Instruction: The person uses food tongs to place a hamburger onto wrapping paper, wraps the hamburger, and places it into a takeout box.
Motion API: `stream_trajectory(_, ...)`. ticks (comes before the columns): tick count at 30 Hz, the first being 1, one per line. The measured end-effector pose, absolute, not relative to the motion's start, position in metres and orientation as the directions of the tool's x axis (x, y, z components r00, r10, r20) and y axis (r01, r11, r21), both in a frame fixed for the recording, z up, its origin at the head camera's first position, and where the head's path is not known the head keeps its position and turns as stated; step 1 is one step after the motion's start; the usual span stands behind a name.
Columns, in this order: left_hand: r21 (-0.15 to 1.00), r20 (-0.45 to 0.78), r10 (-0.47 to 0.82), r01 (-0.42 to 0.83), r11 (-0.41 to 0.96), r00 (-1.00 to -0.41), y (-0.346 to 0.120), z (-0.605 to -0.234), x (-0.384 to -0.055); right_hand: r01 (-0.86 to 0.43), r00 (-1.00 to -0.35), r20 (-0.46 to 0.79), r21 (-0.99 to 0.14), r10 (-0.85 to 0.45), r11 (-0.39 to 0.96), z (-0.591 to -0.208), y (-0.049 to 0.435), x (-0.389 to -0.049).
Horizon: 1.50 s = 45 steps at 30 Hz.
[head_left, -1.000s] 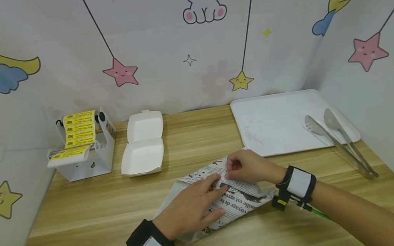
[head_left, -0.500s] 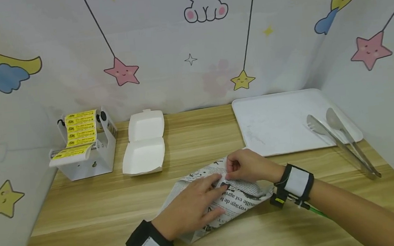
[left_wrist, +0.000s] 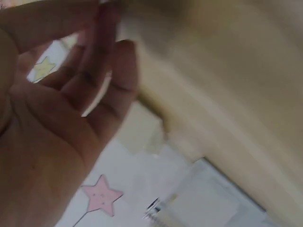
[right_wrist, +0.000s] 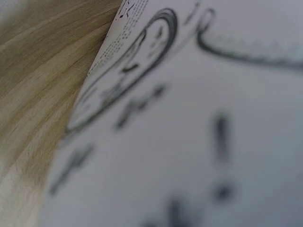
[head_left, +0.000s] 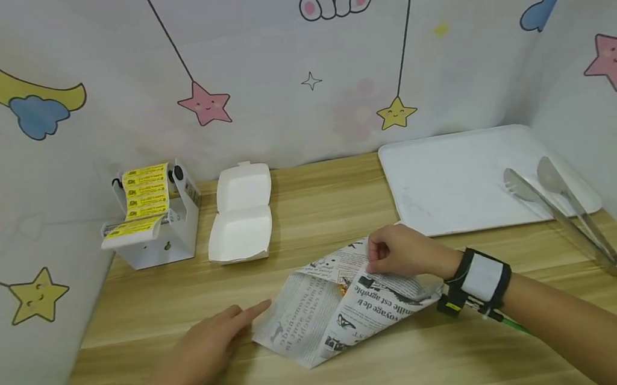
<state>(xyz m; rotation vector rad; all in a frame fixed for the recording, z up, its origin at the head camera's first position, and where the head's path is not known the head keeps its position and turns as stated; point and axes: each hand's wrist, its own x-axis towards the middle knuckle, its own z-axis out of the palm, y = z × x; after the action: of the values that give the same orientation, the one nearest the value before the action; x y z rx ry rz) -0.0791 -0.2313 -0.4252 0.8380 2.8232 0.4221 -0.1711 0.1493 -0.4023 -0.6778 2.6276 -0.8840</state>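
A sheet of newsprint-patterned wrapping paper (head_left: 351, 322) lies on the wooden table, its sides folded over towards the middle. A small orange-brown bit of something (head_left: 343, 286) shows in the opening between the folds; most of it is hidden. My right hand (head_left: 403, 253) pinches the folded paper edge at the middle of the wrap. Close to the paper's left corner is my left hand (head_left: 203, 349), index finger pointing at it, holding nothing. In the left wrist view its fingers (left_wrist: 106, 94) are loosely bent. Printed paper (right_wrist: 189, 142) fills most of the right wrist view.
An open white clamshell box (head_left: 241, 234) stands behind the paper. Left of it is a label dispenser (head_left: 163, 246) with a yellow label strip. A white tray (head_left: 449, 187) lies at the back right, with metal tongs (head_left: 569, 220) partly on it. Walls enclose the table's back and sides.
My left hand has lifted off the paper and moved left to its corner, uncovering the opening. My right hand keeps its pinch on the fold. The head view has shifted slightly.
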Motion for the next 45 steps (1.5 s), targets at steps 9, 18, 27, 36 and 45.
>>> stream_trajectory(9, 0.443, 0.101, 0.600, 0.576, 0.687, -0.794, -0.227, -0.434, -0.082, -0.326, -0.836, -0.143, -0.645, -0.529, 0.691, -0.402, 0.144, -0.172)
stream_trajectory(18, 0.671, 0.324, 0.539, 0.590, 0.449, -0.778, -0.215, -0.427, -0.095, -0.333, -0.835, -0.139, -0.643, -0.533, 0.690, -0.403, 0.144, -0.172)
stream_trajectory(27, 0.791, 0.461, 0.491, 0.593, 0.150, -0.739, -0.167, -0.416, -0.108, -0.343, -0.835, -0.137, -0.629, -0.533, 0.698, -0.403, 0.146, -0.171)
stream_trajectory(36, 0.705, 0.575, 0.367, 0.671, 0.230, -0.731, -0.106, -0.409, -0.126, -0.327, -0.838, -0.144, -0.641, -0.527, 0.694, -0.404, 0.147, -0.169)
stream_trajectory(45, 0.412, 0.776, 0.290, 0.798, 0.440, -0.560, -0.076, -0.414, -0.127, -0.349, -0.834, -0.131, -0.628, -0.537, 0.695, -0.401, 0.148, -0.170)
